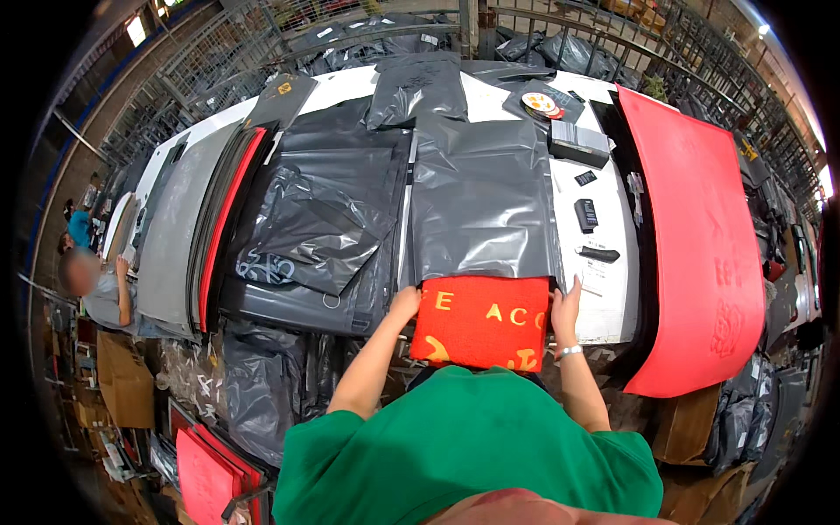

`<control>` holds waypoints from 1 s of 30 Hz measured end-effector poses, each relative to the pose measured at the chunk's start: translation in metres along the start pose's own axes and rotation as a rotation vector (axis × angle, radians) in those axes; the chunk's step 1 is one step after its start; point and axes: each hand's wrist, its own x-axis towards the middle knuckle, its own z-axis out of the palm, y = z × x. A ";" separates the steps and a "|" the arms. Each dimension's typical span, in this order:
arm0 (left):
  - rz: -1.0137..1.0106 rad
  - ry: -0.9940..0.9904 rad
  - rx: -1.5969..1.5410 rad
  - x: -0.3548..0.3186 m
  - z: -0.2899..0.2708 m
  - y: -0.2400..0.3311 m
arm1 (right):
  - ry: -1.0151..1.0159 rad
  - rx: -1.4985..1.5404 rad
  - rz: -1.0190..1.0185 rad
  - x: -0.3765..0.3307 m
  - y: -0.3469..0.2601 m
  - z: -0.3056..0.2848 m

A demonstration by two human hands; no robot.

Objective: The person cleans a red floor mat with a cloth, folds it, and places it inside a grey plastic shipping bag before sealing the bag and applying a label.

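A bright red rectangular textile mat with yellow lettering (481, 324) is placed at the near edge of the white table (617, 306), directly before the green-shirted torso. The yellow capitals are spread along its upper part, and larger yellow shapes, partly cut off, are seen along its lower edge. Its far edge is met by a smooth dark-grey plastic bag (484, 206); whether the mat is tucked inside cannot be told.

The mat is flanked by both bare hands. Its upper left corner is touched by the left hand (405, 304), whose fingers are bent; whether mat or bag is grasped cannot be told. Along the right edge the right hand (567, 315) is set with fingers extended; whether anything is gripped by its thumb cannot be told. A silver-coloured band (570, 351) is worn on the right wrist.

Beyond the right hand, a white printed paper label (594, 281), a black-handled tool (598, 254) and a small black box with pale print (586, 215) are laid out. A pale printed mark is borne by the glossy dark plastic bag (315, 227) on the left. On the far right, raised lettering and a figure are shown on a large pinkish-red sheet (687, 219).
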 end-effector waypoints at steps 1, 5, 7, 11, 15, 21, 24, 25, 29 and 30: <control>-0.060 0.075 0.002 0.000 -0.005 0.016 | 0.091 -0.500 -0.465 0.020 0.014 -0.006; 0.089 0.185 0.149 -0.001 -0.040 0.022 | -0.353 -0.765 -0.175 0.044 -0.008 0.005; 0.219 0.014 0.241 -0.030 -0.050 0.029 | -0.434 -0.888 -0.242 0.020 0.004 -0.015; 0.364 0.002 0.288 -0.156 -0.032 0.017 | -0.308 -0.835 -0.706 -0.096 0.033 -0.071; 0.543 0.103 0.492 -0.054 -0.062 0.035 | -1.068 -1.233 -0.182 0.051 0.050 -0.050; 0.324 0.324 0.236 -0.003 -0.097 0.042 | -0.591 -0.732 -0.343 0.093 -0.014 -0.018; 0.199 0.096 0.336 -0.098 -0.089 0.011 | -0.582 -0.451 -0.202 0.003 0.016 -0.063; 0.068 0.118 0.218 -0.111 -0.064 -0.004 | -0.566 -0.108 0.277 -0.020 0.014 -0.067; 0.121 0.162 -0.182 -0.109 -0.007 -0.002 | -0.731 0.012 0.308 -0.044 0.010 -0.050; 0.212 0.189 -0.194 -0.095 -0.003 0.006 | -0.802 -0.033 0.169 -0.033 -0.009 -0.038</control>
